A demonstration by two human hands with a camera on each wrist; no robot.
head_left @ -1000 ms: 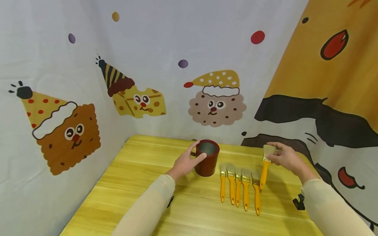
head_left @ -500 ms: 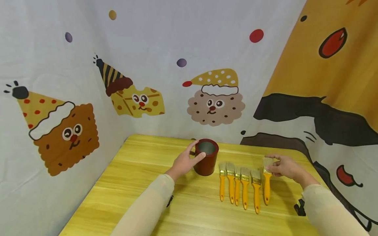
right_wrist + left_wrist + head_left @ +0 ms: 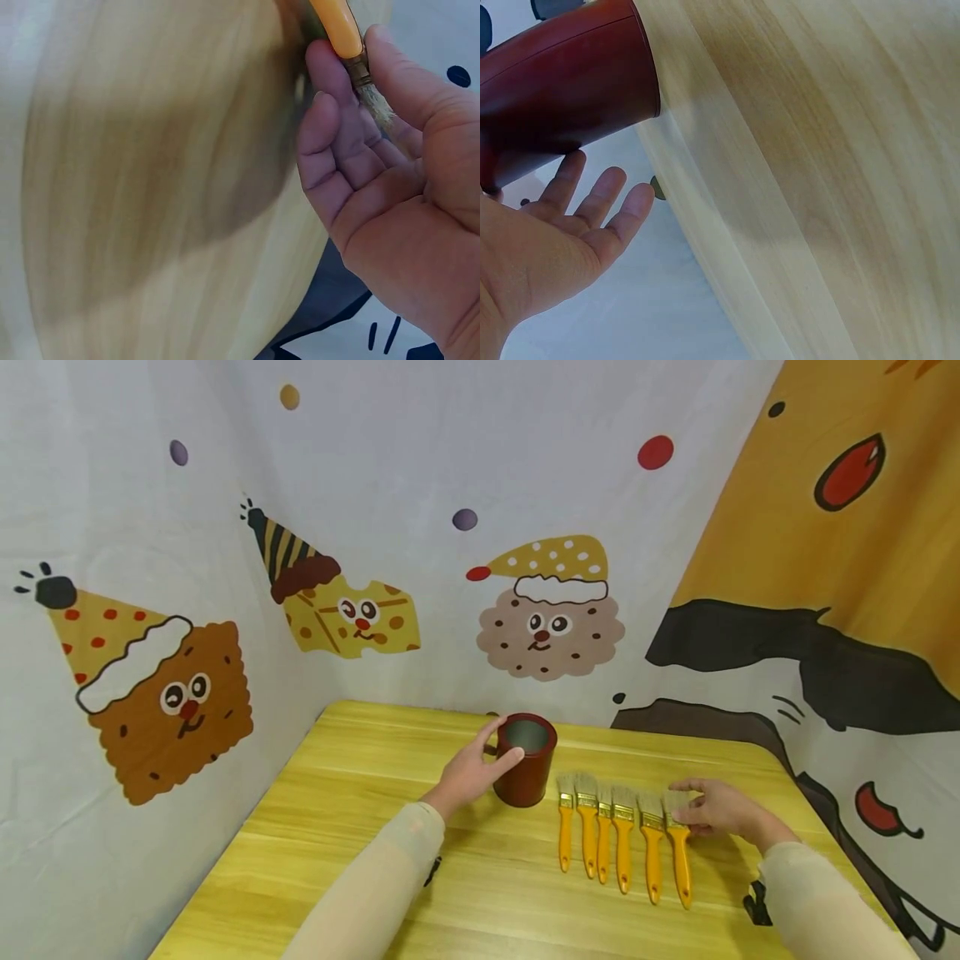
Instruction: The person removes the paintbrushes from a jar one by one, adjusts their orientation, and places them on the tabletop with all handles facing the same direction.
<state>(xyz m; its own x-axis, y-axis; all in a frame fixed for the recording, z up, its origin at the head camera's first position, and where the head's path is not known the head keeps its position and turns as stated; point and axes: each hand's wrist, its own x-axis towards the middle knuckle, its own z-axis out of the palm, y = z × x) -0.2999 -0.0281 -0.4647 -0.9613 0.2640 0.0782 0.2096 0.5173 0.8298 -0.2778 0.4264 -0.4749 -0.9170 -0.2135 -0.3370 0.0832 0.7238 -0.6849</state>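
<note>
A dark red mug [image 3: 521, 781] stands upright on the table. My left hand [image 3: 471, 772] rests against its handle side, thumb on the near side by the rim and a finger at the far side. In the left wrist view, the left fingers [image 3: 600, 195] are fairly straight and spread beside the mug's wall. My right hand [image 3: 720, 810] pinches the bristle end of the rightmost paintbrush [image 3: 681, 860], whose yellow handle points toward me. Several more yellow-handled paintbrushes [image 3: 623, 852] lie in a row to its left, bristles away from me.
The wooden table [image 3: 330, 827] ends at a white cloth wall [image 3: 390, 460] printed with cartoon figures. A black object [image 3: 757, 903] shows beside my right sleeve, partly hidden.
My right hand has come down and toward me, bringing the rightmost paintbrush from a raised, tilted pose down beside the others. My left hand and the mug have stayed put.
</note>
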